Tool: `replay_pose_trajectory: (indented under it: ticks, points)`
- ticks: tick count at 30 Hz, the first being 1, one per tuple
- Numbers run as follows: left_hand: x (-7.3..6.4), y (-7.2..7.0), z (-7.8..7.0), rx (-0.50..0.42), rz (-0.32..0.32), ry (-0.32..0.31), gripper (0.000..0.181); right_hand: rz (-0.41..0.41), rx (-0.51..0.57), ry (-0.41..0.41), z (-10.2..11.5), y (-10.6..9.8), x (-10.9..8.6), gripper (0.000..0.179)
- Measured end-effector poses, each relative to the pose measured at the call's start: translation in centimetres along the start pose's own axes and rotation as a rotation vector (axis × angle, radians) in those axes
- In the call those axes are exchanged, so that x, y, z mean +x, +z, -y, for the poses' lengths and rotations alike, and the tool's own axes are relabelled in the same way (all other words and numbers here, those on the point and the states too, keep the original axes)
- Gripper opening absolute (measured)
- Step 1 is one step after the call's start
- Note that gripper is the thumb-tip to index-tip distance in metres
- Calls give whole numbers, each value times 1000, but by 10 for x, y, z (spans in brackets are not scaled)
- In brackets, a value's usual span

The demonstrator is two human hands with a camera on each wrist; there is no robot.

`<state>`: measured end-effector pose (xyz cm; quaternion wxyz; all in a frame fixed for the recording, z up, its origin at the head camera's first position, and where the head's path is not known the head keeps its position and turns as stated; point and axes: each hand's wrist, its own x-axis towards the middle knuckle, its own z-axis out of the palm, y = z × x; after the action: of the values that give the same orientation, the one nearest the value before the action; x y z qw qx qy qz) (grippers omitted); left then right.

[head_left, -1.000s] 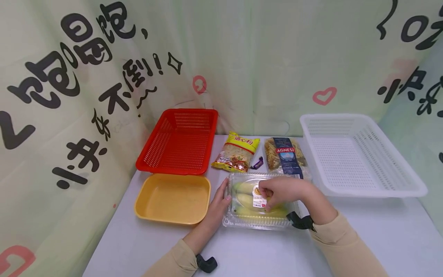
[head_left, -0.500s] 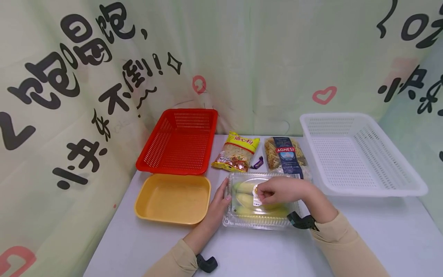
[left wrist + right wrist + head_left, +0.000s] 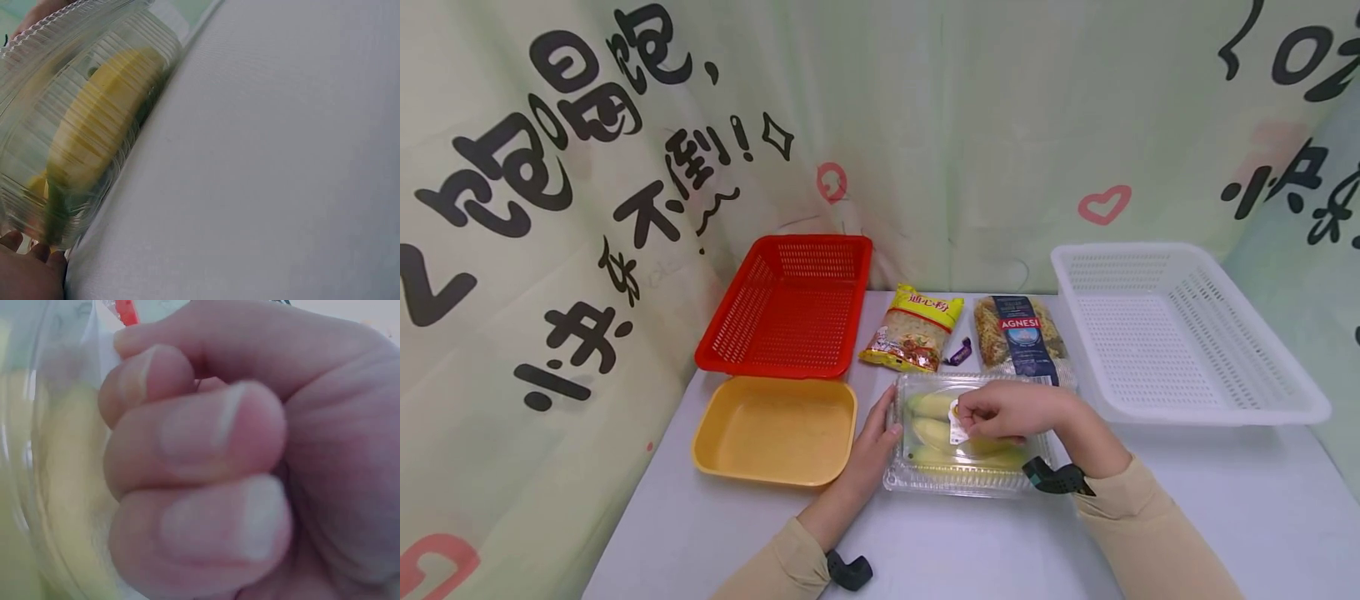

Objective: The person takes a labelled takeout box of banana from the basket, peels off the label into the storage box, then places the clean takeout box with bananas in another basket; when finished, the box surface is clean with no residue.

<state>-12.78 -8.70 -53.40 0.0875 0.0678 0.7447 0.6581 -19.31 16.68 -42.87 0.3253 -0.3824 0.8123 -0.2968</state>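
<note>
A clear plastic clamshell box (image 3: 925,482) of bananas (image 3: 100,115) lies in the middle of the table. My left hand (image 3: 870,446) rests against its left end, fingers fairly straight along the side and thumb near the lid's edge. Over the lid, my right hand (image 3: 1018,410) pinches the right edge of a white sticker label (image 3: 956,429) between thumb and index finger. Part of that label is hidden behind the fingers. In the right wrist view, the label (image 3: 107,344) rises off the lid at the fingertips, and the other fingers are curled into the palm.
Behind the box lie a yellow pasta bag (image 3: 910,329), a small purple-wrapped candy (image 3: 959,352) and an Agnesi pasta bag (image 3: 1021,337). A red basket (image 3: 850,333) and a yellow tray (image 3: 698,442) stand left. A white basket (image 3: 1262,350) stands right.
The right fingers have closed in on the label and shifted slightly left, and less of the label shows, its right side now lifted. The left hand and box stay put.
</note>
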Motion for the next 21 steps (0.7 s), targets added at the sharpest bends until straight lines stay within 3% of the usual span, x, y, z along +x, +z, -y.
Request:
replay_pose_trajectory:
  ticks: [7,14,21]
  points:
    - [0,0,3,2,-10,0,65,-126,133,3,-6,-3,-1,11]
    - [2,0,3,27,-17,-26,64,-63,150,84,-4,-3,-3,11]
    - [2,1,2,32,-20,-34,64,-115,208,43,-8,-4,-4,20]
